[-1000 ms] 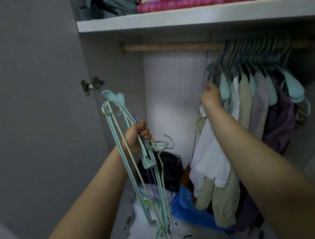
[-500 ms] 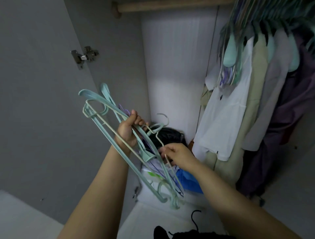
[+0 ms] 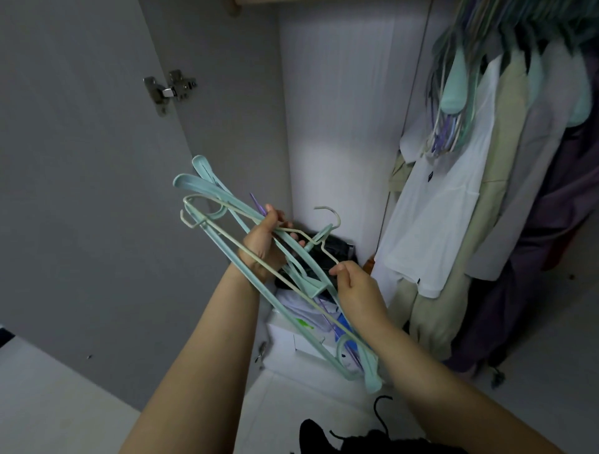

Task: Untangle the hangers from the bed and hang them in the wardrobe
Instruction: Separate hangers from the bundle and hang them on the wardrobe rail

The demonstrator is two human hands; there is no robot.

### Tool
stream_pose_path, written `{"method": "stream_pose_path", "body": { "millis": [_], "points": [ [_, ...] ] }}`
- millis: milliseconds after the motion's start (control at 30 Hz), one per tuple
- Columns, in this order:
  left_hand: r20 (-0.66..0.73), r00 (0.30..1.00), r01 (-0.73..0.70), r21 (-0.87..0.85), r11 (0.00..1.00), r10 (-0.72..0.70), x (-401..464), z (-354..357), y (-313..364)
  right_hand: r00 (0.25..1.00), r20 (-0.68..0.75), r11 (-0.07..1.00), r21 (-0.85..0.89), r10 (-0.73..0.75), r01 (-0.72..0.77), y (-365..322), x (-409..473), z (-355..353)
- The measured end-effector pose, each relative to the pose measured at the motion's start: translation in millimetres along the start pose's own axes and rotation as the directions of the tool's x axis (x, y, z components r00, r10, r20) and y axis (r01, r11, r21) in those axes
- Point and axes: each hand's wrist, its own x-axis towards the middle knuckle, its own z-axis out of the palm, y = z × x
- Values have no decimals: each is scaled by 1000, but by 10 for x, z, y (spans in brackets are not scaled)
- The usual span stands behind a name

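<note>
My left hand (image 3: 264, 243) grips a tangled bunch of mint-green, cream and purple hangers (image 3: 227, 214) in front of the open wardrobe. The bunch slants from upper left down to lower right. A thin cream wire hanger (image 3: 327, 223) lies on top with its hook pointing up. My right hand (image 3: 355, 285) pinches that cream hanger just below its hook. The wooden wardrobe rail (image 3: 238, 4) shows only at the top edge. More mint hangers (image 3: 453, 94) hang at the upper right.
Shirts and trousers (image 3: 447, 207) hang along the right side. The grey wardrobe door (image 3: 81, 162) with a metal hinge (image 3: 170, 90) stands open on the left. A black bag (image 3: 337, 249), a white box and blue items lie on the wardrobe floor. A dark object (image 3: 356, 437) is at the bottom edge.
My right hand came down from the hung hangers on the rail and took hold of the cream hanger in the bunch. The view tipped down; the bunch tilted more.
</note>
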Motion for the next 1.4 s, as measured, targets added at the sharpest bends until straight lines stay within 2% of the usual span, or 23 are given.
{"method": "stream_pose_path", "body": {
  "millis": [133, 400, 467, 533, 667, 767, 900, 933, 1000, 1067, 1133, 1200, 1267, 1300, 1333, 1400],
  "points": [
    [28, 1000, 5, 34, 999, -6, -7, -30, -12, 998, -39, 999, -33, -42, 40, -15, 9, -79],
    [188, 977, -50, -247, 968, 98, -24, -145, -117, 994, 111, 999, 27, -22, 19, -30, 122, -133],
    [297, 947, -35, -294, 955, 126, -26, -180, -113, 994, 107, 998, 59, -3, -3, -14, 117, -79],
    [323, 936, -37, -302, 953, 138, -9, -205, -115, 995, 98, 992, 122, 32, -44, -1, 132, -54],
    [169, 975, -86, -301, 950, 142, 48, -233, -93, 980, 178, 941, 306, 93, -145, -16, 208, -137],
    [64, 990, -97, -310, 946, 123, 71, -236, -74, 974, 134, 900, 377, 181, -219, -48, 355, -259],
    [-35, 995, -97, -359, 928, 91, 74, -265, -97, 917, 179, 745, 537, 358, -395, -138, 608, -583],
    [-54, 995, -96, -372, 923, 82, 77, -285, -102, 914, 181, 719, 569, 364, -399, -132, 647, -675],
    [-69, 996, -86, -391, 916, 65, 85, -337, -114, 923, 173, 734, 563, 345, -380, -98, 688, -797],
    [-58, 997, -68, -387, 920, 50, 89, -370, -131, 923, 197, 803, 454, 331, -385, -78, 711, -812],
    [-34, 998, -59, -361, 931, 50, 92, -370, -156, 902, 289, 882, 254, 321, -396, -85, 750, -751],
    [-5, 999, -47, -340, 939, 48, 93, -345, -173, 815, 462, 922, -20, 350, -386, -42, 772, -693],
    [14, 999, -34, -335, 942, 40, 93, -326, -183, 656, 576, 871, -268, 488, -412, 127, 767, -657],
    [15, 999, -31, -334, 942, 38, 93, -323, -184, 587, 578, 824, -396, 567, -406, 245, 743, -646],
    [13, 999, -31, -331, 943, 37, 93, -324, -184, 541, 550, 767, -530, 636, -362, 371, 714, -629],
    [9, 1000, -24, -328, 945, 28, 92, -331, -188, 531, 478, 659, -719, 700, -221, 603, 639, -591]
  ]
}}
